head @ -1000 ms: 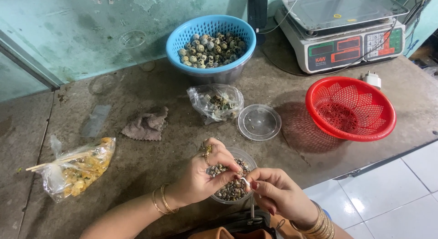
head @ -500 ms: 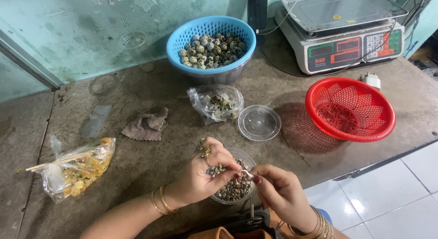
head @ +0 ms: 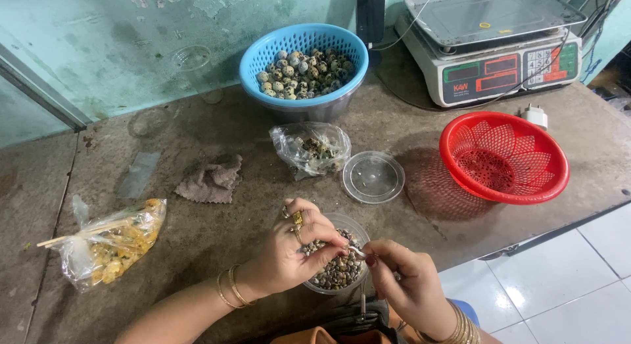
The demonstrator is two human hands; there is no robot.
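A clear plastic cup (head: pixel 353 227) full of speckled shell bits stands at the near edge of the counter. My left hand (head: pixel 292 249), with rings and bangles, curls over the cup and grips a small speckled egg (head: pixel 315 247) at its fingertips. My right hand (head: pixel 404 285) is pinched on a small white piece of the egg (head: pixel 355 251) just right of the left fingertips, above the cup. A blue basket (head: pixel 303 45) of speckled quail eggs (head: pixel 303 73) stands at the back.
A clear lid (head: pixel 373 177) and a plastic bag of eggs (head: pixel 312 148) lie behind the cup. A red basket (head: pixel 503 157) sits right, a scale (head: pixel 494 45) back right. A grey rag (head: pixel 211 180) and a food bag (head: pixel 108 242) lie left.
My right hand has shifted slightly right and back toward my left fingertips, still pinching at the egg. The left hand stays over the cup.
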